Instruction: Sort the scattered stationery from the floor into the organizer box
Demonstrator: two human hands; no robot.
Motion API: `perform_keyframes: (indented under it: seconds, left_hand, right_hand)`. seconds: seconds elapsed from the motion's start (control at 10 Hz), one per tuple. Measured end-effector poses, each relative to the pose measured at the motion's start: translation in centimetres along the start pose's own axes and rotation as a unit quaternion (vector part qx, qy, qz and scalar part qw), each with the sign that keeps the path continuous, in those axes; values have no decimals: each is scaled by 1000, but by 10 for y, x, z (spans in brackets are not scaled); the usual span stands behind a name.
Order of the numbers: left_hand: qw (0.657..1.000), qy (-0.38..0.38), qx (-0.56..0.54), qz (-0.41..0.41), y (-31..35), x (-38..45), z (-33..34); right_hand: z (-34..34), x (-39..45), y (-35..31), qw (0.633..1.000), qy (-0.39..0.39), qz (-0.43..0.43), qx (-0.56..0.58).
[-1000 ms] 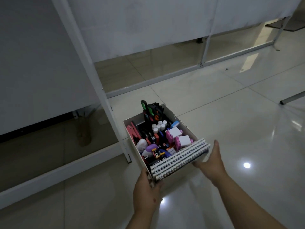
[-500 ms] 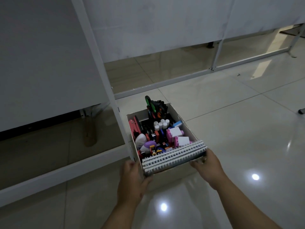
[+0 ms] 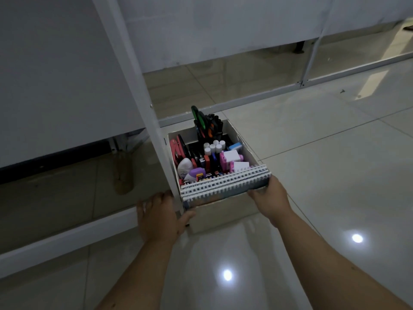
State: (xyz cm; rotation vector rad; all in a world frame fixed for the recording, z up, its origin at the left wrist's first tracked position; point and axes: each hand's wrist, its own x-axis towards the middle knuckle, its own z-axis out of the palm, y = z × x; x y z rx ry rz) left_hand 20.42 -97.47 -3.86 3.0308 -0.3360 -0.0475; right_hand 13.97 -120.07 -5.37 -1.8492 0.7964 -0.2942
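Since a second earlier, both hands had slid the organizer box (image 3: 223, 214) forward across the tiled floor (image 3: 324, 153), up against the white metal post (image 3: 143, 108). It was a pale cardboard box, packed full: green-handled scissors (image 3: 199, 118) standing at the far end, white round-capped tubes (image 3: 213, 147), a pink stapler (image 3: 175, 151), pink and white erasers, and a row of spiral-bound notebooks (image 3: 225, 183) upright along the near wall. The left hand (image 3: 159, 218) gripped the near left corner, thumb on the front wall. The right hand (image 3: 271, 199) gripped the near right corner beside the notebooks.
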Motion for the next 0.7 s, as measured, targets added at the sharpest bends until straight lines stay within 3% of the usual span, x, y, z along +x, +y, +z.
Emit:
perform_keyframes:
  seconds: [0.4, 0.6, 0.7]
  left_hand:
    - [997, -16, 75, -7, 15, 16, -12]
    - [995, -92, 27, -3, 13, 21, -29]
    - [990, -129, -53, 3, 6, 14, -31]
  right_hand:
    - [14, 33, -8, 1000, -8, -2, -27]
    - [-5, 2, -25, 996, -86, 27, 23]
    - [-7, -30, -27, 995, -96, -21, -22]
